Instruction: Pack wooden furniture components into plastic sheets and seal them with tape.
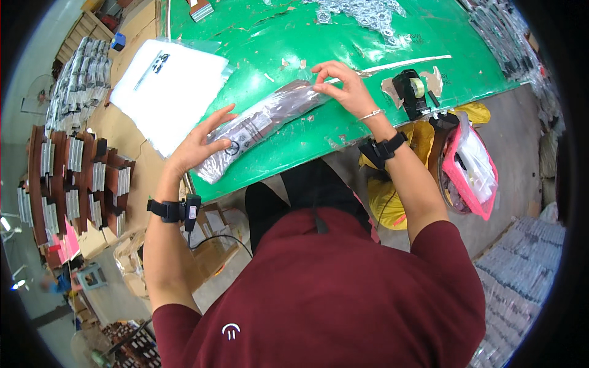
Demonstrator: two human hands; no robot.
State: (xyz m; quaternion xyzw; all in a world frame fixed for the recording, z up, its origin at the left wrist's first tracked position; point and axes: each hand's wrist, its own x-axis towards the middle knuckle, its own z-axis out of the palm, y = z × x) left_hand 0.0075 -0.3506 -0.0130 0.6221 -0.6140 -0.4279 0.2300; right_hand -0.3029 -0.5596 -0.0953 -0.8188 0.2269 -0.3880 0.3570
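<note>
A long clear plastic bag (248,127) with a dark brown item inside lies aslant on the green tabletop, its far end up to the right. The item's exact kind is hard to make out through the shiny film. My left hand (202,142) rests at the bag's near left end, thumb and fingers spread apart around its edge. At the far right end, my right hand (348,92) has its thumb and forefinger closed in a pinch on the bag's edge. Left of the bag is a stack of flat, whitish plastic bags (165,92).
A black tape dispenser (410,93) stands near the table's right front edge. Small bagged parts (374,15) lie at the back. Brown curved pieces (73,184) are stacked at left. A pink basket (469,165) holding plastic and a yellow sack (386,199) sit below the table.
</note>
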